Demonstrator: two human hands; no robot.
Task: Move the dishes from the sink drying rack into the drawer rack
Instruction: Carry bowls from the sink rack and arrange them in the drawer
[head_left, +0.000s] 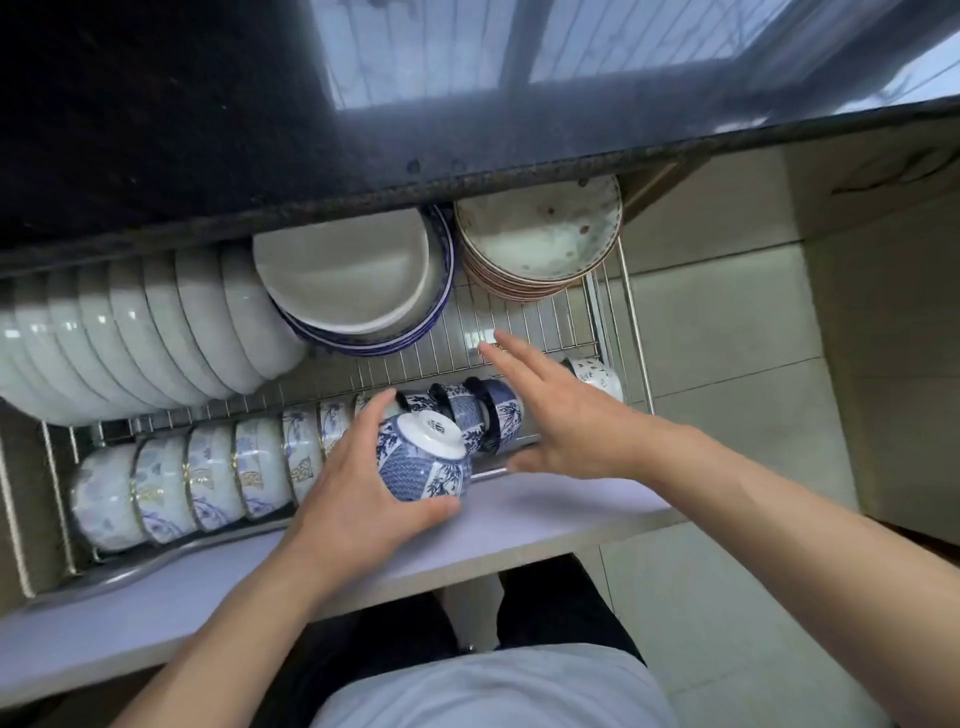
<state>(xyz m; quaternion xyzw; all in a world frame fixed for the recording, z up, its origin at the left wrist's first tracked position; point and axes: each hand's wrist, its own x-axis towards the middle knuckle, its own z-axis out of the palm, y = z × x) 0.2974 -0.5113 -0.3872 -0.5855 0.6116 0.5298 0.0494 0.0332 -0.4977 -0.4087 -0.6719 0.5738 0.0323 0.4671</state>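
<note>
Two hands work over an open kitchen drawer. The left hand (358, 483) grips a blue-and-white bowl (423, 457), thumb curled under its rim and fingers over the far side, holding it tipped with its white foot ring facing up and to the right, just above the drawer's pale front edge (208, 587). The right hand (561, 415) is spread flat with straight fingers, holding nothing, and hovers over the right end of the front row of the drawer rack (524, 322); whether the palm touches the bowls below cannot be told.

Beneath that hand, several matching patterned bowls (488, 410) stand on edge, dark rims showing. To their left, a row of pale floral bowls (208, 483) runs along the front of the rack, also on edge. A single small white bowl with dark specks (597, 376) sits at the right end, near the rack's wire side.

Further back, a long row of plain white bowls (156, 332) leans along the left, a stack of plates with blue rims (353, 280) tilts in the middle, and a stack of speckled brown-edged dishes (540, 234) rests at the right. A dark stone bench (208, 130) overhangs the drawer, reflecting a window. Pale floor tiles (727, 322) lie to the right.
</note>
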